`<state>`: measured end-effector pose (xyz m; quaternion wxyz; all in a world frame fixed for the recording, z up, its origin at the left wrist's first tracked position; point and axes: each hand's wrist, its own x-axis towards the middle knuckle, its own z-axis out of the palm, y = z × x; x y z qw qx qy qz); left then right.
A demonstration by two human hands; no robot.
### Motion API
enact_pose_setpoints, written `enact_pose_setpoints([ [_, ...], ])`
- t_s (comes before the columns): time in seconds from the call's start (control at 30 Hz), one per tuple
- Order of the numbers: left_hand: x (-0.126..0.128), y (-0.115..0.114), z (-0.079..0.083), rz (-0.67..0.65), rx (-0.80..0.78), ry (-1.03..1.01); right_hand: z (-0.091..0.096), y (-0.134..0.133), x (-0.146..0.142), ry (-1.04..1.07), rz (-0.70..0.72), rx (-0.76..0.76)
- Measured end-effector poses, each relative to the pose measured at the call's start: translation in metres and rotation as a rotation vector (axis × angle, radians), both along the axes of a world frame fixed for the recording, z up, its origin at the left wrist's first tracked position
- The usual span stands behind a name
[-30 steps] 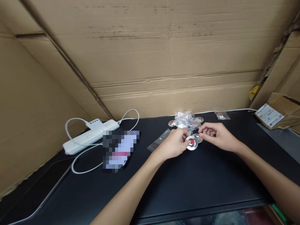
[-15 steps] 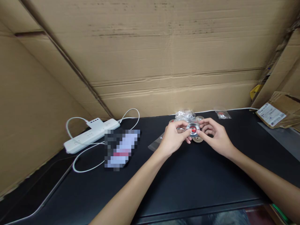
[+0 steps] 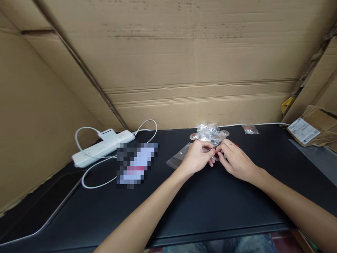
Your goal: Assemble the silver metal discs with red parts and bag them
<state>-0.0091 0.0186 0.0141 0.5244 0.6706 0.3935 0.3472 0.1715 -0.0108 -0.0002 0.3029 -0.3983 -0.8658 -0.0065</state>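
Observation:
My left hand (image 3: 196, 157) is closed on a round metal piece with a silvery rim (image 3: 213, 150), now seen nearly edge-on. Against it, the fingertips of my right hand (image 3: 234, 160) are pinched together at a small red piece (image 3: 217, 153); the fingers hide most of it. Whether the red piece is still seated in the metal one, I cannot tell. Just beyond the hands lies a heap of clear plastic bags (image 3: 207, 131). Round metal discs with red on them lie beside it, one at the left (image 3: 193, 136) and one at the right (image 3: 225, 133).
A flat clear bag (image 3: 177, 158) lies left of my hands, and a small bag with a red item (image 3: 249, 129) at the back right. On the left are a white power strip (image 3: 105, 147), cables and a blurred-out object (image 3: 138, 165). A labelled cardboard package (image 3: 305, 130) sits far right.
The metal piece has turned from facing me to nearly edge-on. My right hand has come closer to the left, its fingers now pinched at the red piece.

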Motion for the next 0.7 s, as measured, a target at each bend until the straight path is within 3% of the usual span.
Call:
enact_pose_setpoints([
  [0.1, -0.001, 0.001, 0.000, 0.019, -0.013, 0.086, -0.001, 0.001, -0.002, 0.026, 0.002, -0.049],
  [0.3, -0.002, -0.004, 0.007, 0.022, -0.024, 0.197, -0.003, 0.002, 0.001, 0.302, -0.062, -0.110],
  [0.5, 0.000, -0.013, 0.013, 0.097, 0.094, 0.425, 0.003, -0.006, -0.008, 0.214, 0.014, -0.090],
  [0.63, -0.004, -0.009, 0.008, 0.082, 0.076, 0.456, 0.016, 0.002, 0.008, 0.362, -0.164, 0.047],
  [0.7, -0.008, -0.004, 0.004, 0.085, 0.070, 0.469, 0.018, 0.013, 0.027, 0.288, -0.250, -0.006],
])
